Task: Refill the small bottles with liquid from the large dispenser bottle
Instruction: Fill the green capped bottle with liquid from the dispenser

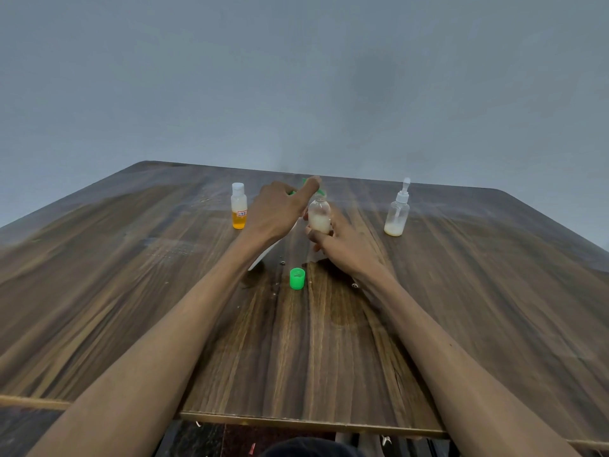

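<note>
A dark wood-grain table (428, 308) with a pale front edge stands against a plain grey-blue wall (296, 77); soft, even light, dark floor (211, 440) beneath.

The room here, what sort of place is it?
Hard to say for sure: probably a plain indoor room set up as a work spot. A bare grey wall backs a wood-grain table holding only small bottles, like the spray bottle, and a loose green cap.
</note>
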